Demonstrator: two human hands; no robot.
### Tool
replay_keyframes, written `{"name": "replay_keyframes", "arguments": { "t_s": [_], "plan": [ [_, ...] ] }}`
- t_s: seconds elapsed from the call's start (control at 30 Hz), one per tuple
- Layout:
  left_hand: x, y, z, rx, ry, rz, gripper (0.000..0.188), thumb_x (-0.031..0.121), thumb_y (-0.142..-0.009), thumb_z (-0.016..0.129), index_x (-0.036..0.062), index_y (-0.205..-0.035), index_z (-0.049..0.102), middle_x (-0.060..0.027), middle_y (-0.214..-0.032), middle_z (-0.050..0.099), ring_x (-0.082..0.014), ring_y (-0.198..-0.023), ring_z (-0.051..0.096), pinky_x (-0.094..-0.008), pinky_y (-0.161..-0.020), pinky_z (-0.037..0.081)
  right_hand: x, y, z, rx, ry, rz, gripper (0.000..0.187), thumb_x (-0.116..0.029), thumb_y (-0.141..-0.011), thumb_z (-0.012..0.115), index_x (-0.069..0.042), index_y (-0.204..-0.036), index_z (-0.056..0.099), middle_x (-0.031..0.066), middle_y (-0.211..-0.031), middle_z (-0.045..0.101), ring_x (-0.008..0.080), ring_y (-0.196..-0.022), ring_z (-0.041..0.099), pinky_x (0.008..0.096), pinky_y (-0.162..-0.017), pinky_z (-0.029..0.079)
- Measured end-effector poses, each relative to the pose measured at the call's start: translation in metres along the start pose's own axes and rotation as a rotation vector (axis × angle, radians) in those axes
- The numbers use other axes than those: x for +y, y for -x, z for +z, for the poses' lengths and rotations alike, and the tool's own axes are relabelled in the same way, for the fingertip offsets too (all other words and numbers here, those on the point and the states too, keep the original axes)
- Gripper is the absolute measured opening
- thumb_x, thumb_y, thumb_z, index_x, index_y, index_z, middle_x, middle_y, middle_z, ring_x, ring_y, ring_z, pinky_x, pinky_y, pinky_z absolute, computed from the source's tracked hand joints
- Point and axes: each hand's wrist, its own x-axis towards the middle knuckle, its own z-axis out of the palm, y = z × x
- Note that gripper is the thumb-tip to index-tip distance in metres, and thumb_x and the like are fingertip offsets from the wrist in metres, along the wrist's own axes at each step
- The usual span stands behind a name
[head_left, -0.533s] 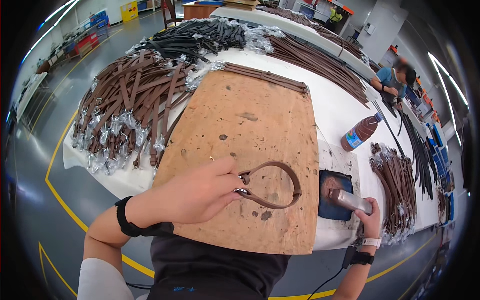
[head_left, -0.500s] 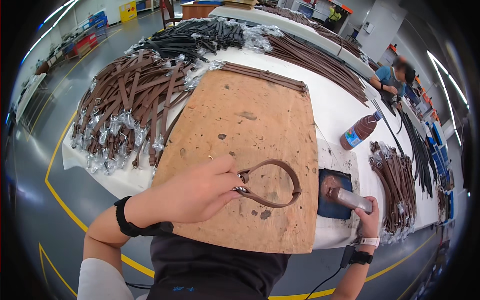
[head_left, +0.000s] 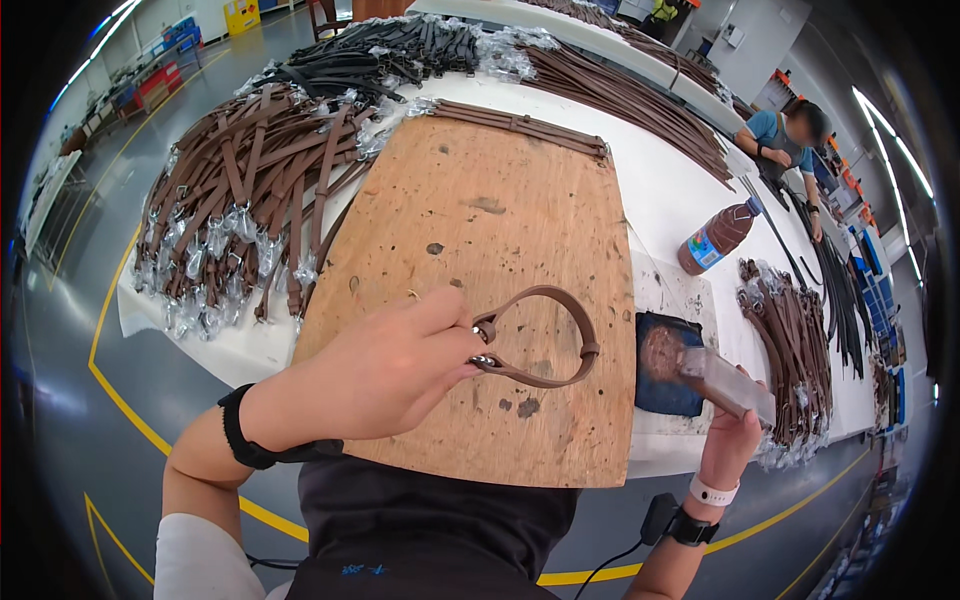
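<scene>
My left hand (head_left: 400, 365) pinches a brown leather strap (head_left: 589, 350) by its metal-fitted ends. The strap bends into a loop over the wooden board and points to the right, with a keeper band at its far bend. In my right hand (head_left: 733, 440) is a clear, oblong block (head_left: 735, 384), tilted, its near end in my fingers. The block's far end lies over a dark blue cloth pad (head_left: 658, 396) with a brown stain (head_left: 660, 352). Whether block and pad touch, I cannot tell.
The spotted wooden board (head_left: 470, 220) covers the table's middle. Brown straps (head_left: 240, 190) in plastic pile up at left, black ones (head_left: 385, 62) behind, and another brown bundle (head_left: 795, 350) at right. A bottle of brown liquid (head_left: 718, 238) stands beyond the pad. A co-worker (head_left: 785, 140) works at far right.
My right hand has shifted the block rightward off the middle of the stain and tilted it. The left hand still holds the looped strap. The whole scene sits slightly higher in view.
</scene>
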Motion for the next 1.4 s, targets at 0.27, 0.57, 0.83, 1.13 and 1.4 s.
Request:
{"name": "replay_keyframes", "arguments": {
  "t_s": [0.27, 0.57, 0.83, 1.13, 1.4],
  "plan": [
    [0.003, 0.001, 0.002, -0.029, -0.044, 0.027, 0.020, 0.004, -0.076, 0.070, 0.0055, -0.095, 0.062, -0.0099, -0.091, 0.053, -0.0288, -0.075, 0.056, -0.0361, -0.064, 0.044, -0.016, 0.040, 0.113, -0.159, 0.019, -0.110, 0.079, -0.041, -0.071, 0.082, -0.005, -0.125, 0.038, 0.0154, -0.118, 0.053, 0.0272, -0.114, 0.054, 0.0473, -0.101, 0.045],
    [0.005, 0.002, 0.005, -0.076, -0.068, 0.042, 0.020, 0.005, -0.078, 0.068, 0.0064, -0.097, 0.061, -0.0095, -0.092, 0.053, -0.0288, -0.075, 0.055, -0.0363, -0.063, 0.044, -0.014, 0.052, 0.144, -0.221, -0.025, -0.073, 0.081, -0.033, -0.067, 0.085, -0.009, -0.123, 0.032, 0.0168, -0.114, 0.054, 0.0283, -0.110, 0.056, 0.0543, -0.099, 0.046],
    [0.006, 0.001, 0.007, -0.070, -0.058, 0.072, 0.017, 0.006, -0.080, 0.066, 0.0058, -0.096, 0.060, -0.0099, -0.092, 0.051, -0.0284, -0.073, 0.053, -0.0359, -0.062, 0.042, -0.009, 0.056, 0.149, -0.237, -0.032, -0.055, 0.079, -0.031, -0.067, 0.085, -0.010, -0.122, 0.031, 0.0175, -0.115, 0.053, 0.0291, -0.111, 0.055, 0.0550, -0.100, 0.044],
    [0.006, 0.001, 0.007, -0.096, -0.056, 0.049, 0.017, 0.006, -0.080, 0.066, 0.0053, -0.096, 0.060, -0.0100, -0.092, 0.051, -0.0282, -0.073, 0.052, -0.0357, -0.064, 0.041, -0.007, 0.058, 0.148, -0.243, 0.006, -0.107, 0.079, -0.033, -0.069, 0.084, -0.009, -0.121, 0.030, 0.0177, -0.114, 0.053, 0.0289, -0.110, 0.056, 0.0540, -0.100, 0.045],
    [0.006, 0.001, 0.007, -0.075, -0.035, 0.053, 0.021, 0.005, -0.079, 0.067, 0.0050, -0.098, 0.060, -0.0112, -0.094, 0.050, -0.0294, -0.076, 0.052, -0.0360, -0.065, 0.042, -0.010, 0.057, 0.140, -0.239, 0.056, -0.089, 0.079, -0.033, -0.069, 0.084, -0.008, -0.121, 0.030, 0.0175, -0.113, 0.053, 0.0286, -0.109, 0.056, 0.0530, -0.100, 0.045]
  ]
}}
